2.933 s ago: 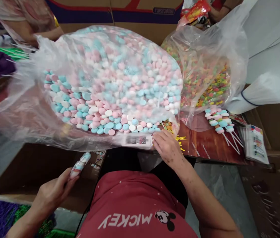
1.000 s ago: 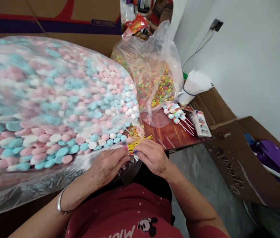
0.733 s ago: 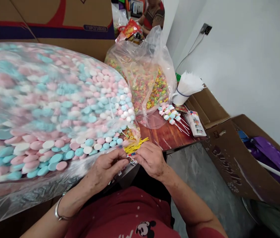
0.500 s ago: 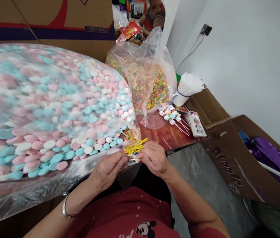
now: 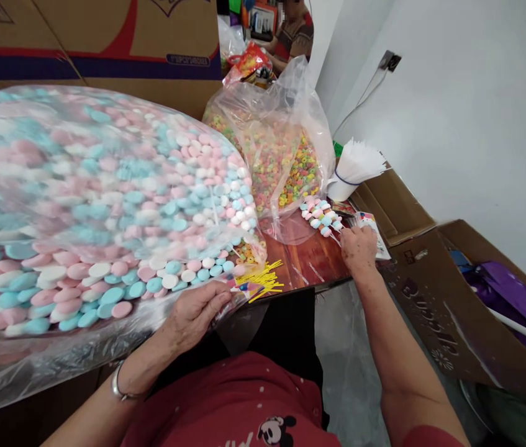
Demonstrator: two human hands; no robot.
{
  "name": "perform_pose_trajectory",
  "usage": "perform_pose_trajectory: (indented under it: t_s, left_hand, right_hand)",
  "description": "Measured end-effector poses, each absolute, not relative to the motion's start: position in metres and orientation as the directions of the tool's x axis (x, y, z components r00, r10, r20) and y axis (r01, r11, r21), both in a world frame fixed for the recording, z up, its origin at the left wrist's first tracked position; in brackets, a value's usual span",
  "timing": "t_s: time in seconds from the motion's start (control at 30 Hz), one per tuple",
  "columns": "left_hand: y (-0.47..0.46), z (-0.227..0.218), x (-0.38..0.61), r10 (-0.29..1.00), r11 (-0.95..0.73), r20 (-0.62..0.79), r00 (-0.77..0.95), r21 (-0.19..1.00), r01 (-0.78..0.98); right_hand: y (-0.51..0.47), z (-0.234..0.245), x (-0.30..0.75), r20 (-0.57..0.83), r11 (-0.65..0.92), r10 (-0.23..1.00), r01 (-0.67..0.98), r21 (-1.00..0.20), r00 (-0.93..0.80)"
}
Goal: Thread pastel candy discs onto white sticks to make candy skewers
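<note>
My left hand (image 5: 202, 310) is closed, thumb pressed against the fingers, on a small clear plastic bag (image 5: 235, 299) with coloured print. Just beyond it, a loose bunch of yellow twist ties (image 5: 265, 280) lies at the table edge. My right hand (image 5: 359, 249) reaches out to the right with curled fingers. It covers the stick ends of several marshmallow skewers (image 5: 322, 216) and part of a stack of printed bags (image 5: 379, 239). What its fingertips grip is hidden.
A huge clear bag of pink, blue and white marshmallows (image 5: 118, 205) fills the left. Behind the skewers stand a bag of coloured cereal rings (image 5: 285, 161) and a white cup of paper sticks (image 5: 341, 186). Open cardboard boxes (image 5: 430, 298) stand right; another person (image 5: 295, 37) sits behind.
My right hand has left the yellow twist ties and moved right to the skewer sticks and bag stack. My left hand has shifted slightly left, and the ties lie more spread out.
</note>
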State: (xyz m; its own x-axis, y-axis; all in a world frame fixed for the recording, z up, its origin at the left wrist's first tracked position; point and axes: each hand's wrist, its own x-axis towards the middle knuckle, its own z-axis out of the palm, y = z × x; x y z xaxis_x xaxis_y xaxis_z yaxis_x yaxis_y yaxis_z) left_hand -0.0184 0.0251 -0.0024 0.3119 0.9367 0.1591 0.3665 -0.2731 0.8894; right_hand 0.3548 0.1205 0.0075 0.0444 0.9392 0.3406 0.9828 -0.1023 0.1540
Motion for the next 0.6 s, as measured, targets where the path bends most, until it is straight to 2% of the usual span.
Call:
perform_pose_trajectory:
  t_s: [0.1, 0.17, 0.23, 0.27, 0.33, 0.43, 0.6]
  left_hand:
    - [0.03, -0.005, -0.021, 0.957, -0.202, 0.11, 0.267, 0.916, 0.347]
    - [0.033, -0.005, -0.025, 0.966, -0.165, 0.089, 0.241, 0.935, 0.315]
    - [0.035, -0.005, -0.028, 0.97, -0.149, 0.085, 0.227, 0.948, 0.283]
    - [0.036, -0.005, -0.03, 0.971, -0.145, 0.084, 0.224, 0.952, 0.271]
    - [0.038, -0.005, -0.032, 0.972, -0.138, 0.079, 0.221, 0.955, 0.263]
    - [0.037, -0.006, -0.031, 0.973, -0.134, 0.074, 0.218, 0.951, 0.277]
    - [0.033, -0.01, -0.03, 0.952, -0.185, 0.105, 0.287, 0.945, 0.27]
  right_hand:
    - [0.118, 0.015, 0.356, 0.386, -0.085, 0.922, 0.991, 0.101, 0.04]
    - [0.111, 0.025, 0.355, 0.441, -0.018, 0.897, 0.999, 0.032, 0.002]
    - [0.098, 0.036, 0.348, 0.582, 0.27, 0.801, 0.953, -0.141, -0.141]
    - [0.09, 0.041, 0.343, 0.607, 0.4, 0.768, 0.894, -0.203, -0.206]
    - [0.075, 0.049, 0.332, 0.594, 0.55, 0.745, 0.784, -0.289, -0.304]
    - [0.061, 0.052, 0.315, 0.559, 0.6, 0.754, 0.706, -0.375, -0.345]
    - [0.06, 0.039, 0.31, 0.522, 0.568, 0.798, 0.666, -0.483, -0.302]
